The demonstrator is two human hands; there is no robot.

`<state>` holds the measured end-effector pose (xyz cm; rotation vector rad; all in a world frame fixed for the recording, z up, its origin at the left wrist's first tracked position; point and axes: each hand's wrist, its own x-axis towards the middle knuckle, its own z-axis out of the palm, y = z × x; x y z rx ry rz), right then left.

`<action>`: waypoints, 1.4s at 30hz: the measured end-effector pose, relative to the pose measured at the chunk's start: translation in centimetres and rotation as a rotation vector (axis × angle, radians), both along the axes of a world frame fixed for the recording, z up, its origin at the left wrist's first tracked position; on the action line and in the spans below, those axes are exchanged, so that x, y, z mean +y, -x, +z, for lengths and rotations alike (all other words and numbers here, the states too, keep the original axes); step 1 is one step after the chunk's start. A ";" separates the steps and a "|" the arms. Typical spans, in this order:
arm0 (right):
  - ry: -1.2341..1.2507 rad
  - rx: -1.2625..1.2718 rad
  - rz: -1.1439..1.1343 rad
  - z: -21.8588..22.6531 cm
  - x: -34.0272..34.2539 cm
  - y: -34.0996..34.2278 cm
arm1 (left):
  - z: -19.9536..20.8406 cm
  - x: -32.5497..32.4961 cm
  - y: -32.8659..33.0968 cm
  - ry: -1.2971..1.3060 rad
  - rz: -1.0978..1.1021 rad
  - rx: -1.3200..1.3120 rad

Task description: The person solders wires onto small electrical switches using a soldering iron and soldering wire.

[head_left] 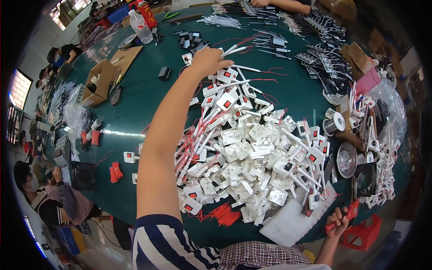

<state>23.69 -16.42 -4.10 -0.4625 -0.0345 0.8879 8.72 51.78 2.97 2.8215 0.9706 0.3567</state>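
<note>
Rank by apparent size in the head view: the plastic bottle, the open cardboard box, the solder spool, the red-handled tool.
1. Open cardboard box
2. Plastic bottle
3. Solder spool and red-handled tool in the right hand: alike, and the tool is nearer, so unranked.

Green table under white switch parts, cardboard boxes, bottle.

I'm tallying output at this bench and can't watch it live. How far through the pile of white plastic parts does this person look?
Little looks finished: no sorted or finished batch can be told apart. In hand: the left hand reaches across the green table, gripping a white wired piece, and the right hand holds a red-handled tool. Left: the large heap of white parts with red wires, seemingly most of the job.
</note>
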 end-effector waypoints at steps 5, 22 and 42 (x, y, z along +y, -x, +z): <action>0.005 0.009 0.005 -0.1 0.1 0.0 | -1.6 -0.7 -3.8 0.031 -0.261 0.144; -0.013 -0.016 0.037 -0.2 0.3 -0.2 | -2.2 -3.5 -6.6 -0.159 -0.447 0.543; -0.010 -0.011 0.074 0.6 0.6 -0.3 | 11.8 -23.2 -5.5 -0.440 -1.056 -0.019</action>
